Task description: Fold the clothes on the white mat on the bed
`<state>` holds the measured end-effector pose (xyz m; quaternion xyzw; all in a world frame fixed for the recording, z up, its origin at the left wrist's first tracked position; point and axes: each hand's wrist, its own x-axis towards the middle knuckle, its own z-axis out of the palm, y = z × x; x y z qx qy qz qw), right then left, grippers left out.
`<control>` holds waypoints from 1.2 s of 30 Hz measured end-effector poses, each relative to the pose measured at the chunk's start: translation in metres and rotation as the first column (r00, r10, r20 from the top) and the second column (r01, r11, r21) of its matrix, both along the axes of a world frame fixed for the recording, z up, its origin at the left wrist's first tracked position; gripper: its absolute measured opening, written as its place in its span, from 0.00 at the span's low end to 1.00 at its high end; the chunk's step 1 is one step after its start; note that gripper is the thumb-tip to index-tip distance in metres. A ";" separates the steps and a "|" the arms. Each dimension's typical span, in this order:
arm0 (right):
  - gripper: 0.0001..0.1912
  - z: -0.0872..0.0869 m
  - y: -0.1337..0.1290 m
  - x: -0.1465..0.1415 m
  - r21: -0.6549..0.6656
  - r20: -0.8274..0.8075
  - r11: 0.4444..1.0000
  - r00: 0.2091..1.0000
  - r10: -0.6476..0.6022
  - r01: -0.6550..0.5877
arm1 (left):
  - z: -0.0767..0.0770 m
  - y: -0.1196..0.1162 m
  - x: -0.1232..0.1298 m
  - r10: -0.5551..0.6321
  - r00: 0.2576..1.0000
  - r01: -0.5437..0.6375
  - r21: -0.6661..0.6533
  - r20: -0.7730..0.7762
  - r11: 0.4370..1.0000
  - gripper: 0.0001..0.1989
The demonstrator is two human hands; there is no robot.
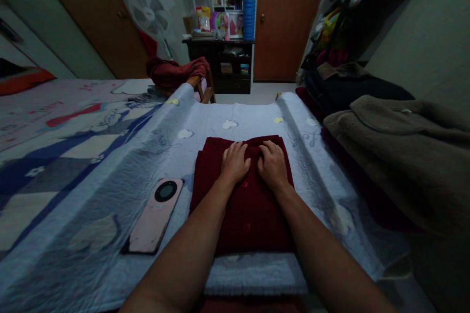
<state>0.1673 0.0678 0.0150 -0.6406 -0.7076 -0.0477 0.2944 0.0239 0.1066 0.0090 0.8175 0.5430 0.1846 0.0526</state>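
Note:
A dark red buttoned garment (253,210), folded into a rough rectangle, lies on a light blue sheet (235,112) with heart patterns. Its red buttons run down the middle toward me. My left hand (235,162) rests on the garment's upper part, left of the button line, fingers spread over the cloth. Across from it, my right hand (272,164) lies on the upper right part with fingers slightly bent and apart. Both hands press on the fabric near its far edge. A pink phone (157,217) with a round black camera ring lies face down to the left.
Thick brown clothing (400,137) and a dark garment (356,85) are piled at the right. A patterned bedspread (66,146) spreads at the left. Farther off are a red cloth (176,72) on a wooden frame, a fan (150,13), a dark cabinet (220,66) and a door (282,34).

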 end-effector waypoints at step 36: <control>0.37 0.002 0.017 0.007 -0.280 0.162 0.947 0.980 -0.113 0.155 | 0.000 -0.004 -0.003 -0.091 0.991 0.084 -0.077 -0.093 0.993 0.26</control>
